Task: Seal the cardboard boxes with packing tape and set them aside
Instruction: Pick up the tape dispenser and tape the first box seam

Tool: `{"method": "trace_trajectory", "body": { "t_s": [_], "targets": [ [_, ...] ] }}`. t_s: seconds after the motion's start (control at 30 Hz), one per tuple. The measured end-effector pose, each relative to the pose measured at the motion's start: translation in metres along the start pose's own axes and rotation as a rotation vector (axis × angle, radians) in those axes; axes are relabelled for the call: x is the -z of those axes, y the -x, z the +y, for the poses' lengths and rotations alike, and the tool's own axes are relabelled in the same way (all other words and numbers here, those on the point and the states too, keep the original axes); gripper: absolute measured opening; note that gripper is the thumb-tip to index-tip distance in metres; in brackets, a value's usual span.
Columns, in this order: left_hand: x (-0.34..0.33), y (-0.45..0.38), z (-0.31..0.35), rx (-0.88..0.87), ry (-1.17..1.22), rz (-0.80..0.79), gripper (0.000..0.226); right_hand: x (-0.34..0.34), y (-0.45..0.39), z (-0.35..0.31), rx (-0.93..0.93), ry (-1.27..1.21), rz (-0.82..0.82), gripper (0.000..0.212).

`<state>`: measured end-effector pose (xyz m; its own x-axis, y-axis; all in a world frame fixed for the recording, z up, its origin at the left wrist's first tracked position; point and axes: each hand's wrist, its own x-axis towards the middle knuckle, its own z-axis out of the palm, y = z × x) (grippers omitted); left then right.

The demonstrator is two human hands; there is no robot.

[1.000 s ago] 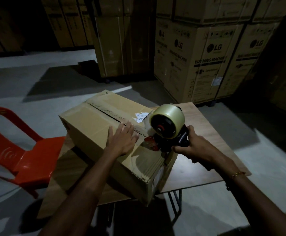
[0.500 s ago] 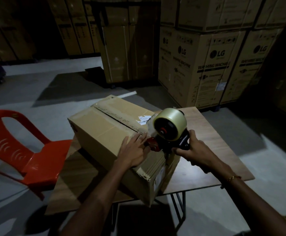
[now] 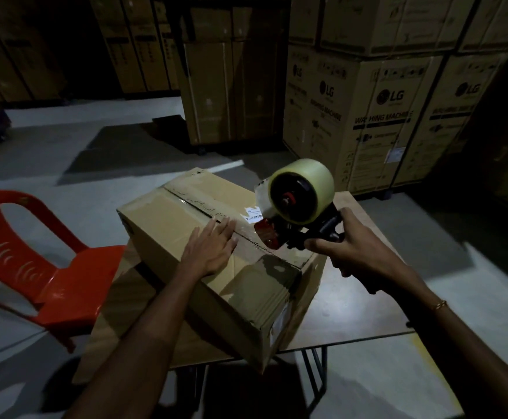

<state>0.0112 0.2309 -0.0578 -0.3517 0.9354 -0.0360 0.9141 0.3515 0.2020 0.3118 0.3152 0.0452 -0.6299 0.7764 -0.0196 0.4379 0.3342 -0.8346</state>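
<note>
My left hand flattens the box flaps; my right hand grips the tape dispenser, best drawn straight along the seam.

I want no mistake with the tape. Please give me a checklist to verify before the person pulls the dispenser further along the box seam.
1. Left hand lies flat on the cardboard box, steadying it: ok.
2. Right hand grips the handle of the tape dispenser: ok.
3. Dispenser's red front end sits at the top seam: ok.
4. Left fingers out of the tape path: not ok, the fingertips reach the seam just ahead of the dispenser.
5. Box fully on the table: not ok, its near corner overhangs the edge.
6. Tape sticking flat behind the dispenser: cannot tell.
</note>
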Motion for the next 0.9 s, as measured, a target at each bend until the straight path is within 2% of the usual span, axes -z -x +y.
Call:
{"method": "trace_trajectory", "body": {
  "t_s": [0.17, 0.5, 0.63, 0.73, 0.83, 0.9],
  "targets": [
    [0.0, -0.003, -0.004, -0.006, 0.024, 0.041, 0.056, 0.003, -0.003, -0.004, 0.03, 0.054, 0.032, 0.059],
    [-0.005, -0.005, -0.006, -0.033, -0.004, 0.033, 0.053, -0.017, 0.0, 0.043, -0.014, 0.253, 0.0, 0.061],
    [-0.006, -0.001, -0.002, -0.034, 0.01, 0.071, 0.051, -0.018, 0.001, 0.046, -0.014, 0.249, -0.009, 0.065],
    [-0.006, 0.004, 0.005, -0.121, 0.027, 0.103, 0.058, -0.018, 0.002, 0.047, -0.02, 0.243, -0.027, 0.066],
    [-0.014, 0.009, 0.014, -0.291, -0.012, 0.055, 0.072, -0.018, 0.003, 0.049, -0.027, 0.199, -0.033, 0.065],
    [-0.016, 0.01, 0.018, -0.32, -0.074, 0.007, 0.073, -0.019, 0.004, 0.048, -0.027, 0.182, -0.04, 0.064]
  ]
}}
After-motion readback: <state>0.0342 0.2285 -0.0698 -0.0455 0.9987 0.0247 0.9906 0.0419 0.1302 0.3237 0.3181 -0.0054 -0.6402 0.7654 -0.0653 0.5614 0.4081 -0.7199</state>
